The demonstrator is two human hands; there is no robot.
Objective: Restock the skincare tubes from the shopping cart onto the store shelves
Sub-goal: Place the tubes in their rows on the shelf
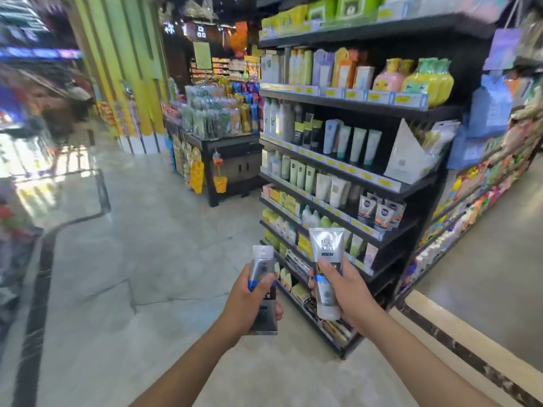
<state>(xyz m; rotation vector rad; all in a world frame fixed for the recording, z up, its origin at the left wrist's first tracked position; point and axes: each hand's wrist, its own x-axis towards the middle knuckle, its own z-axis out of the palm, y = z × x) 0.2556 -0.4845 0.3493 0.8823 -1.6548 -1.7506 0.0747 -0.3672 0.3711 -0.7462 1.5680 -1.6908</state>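
Gripping one silver tube each, both hands hang before the near corner of the black shelf unit. The left tube stands white cap up, with a blue band and a dark lower half. The left hand wraps its middle, thumb across the front. The right tube, printed MEN, stands cap down, flat end up. The right hand clasps its lower half, thumb on the front.
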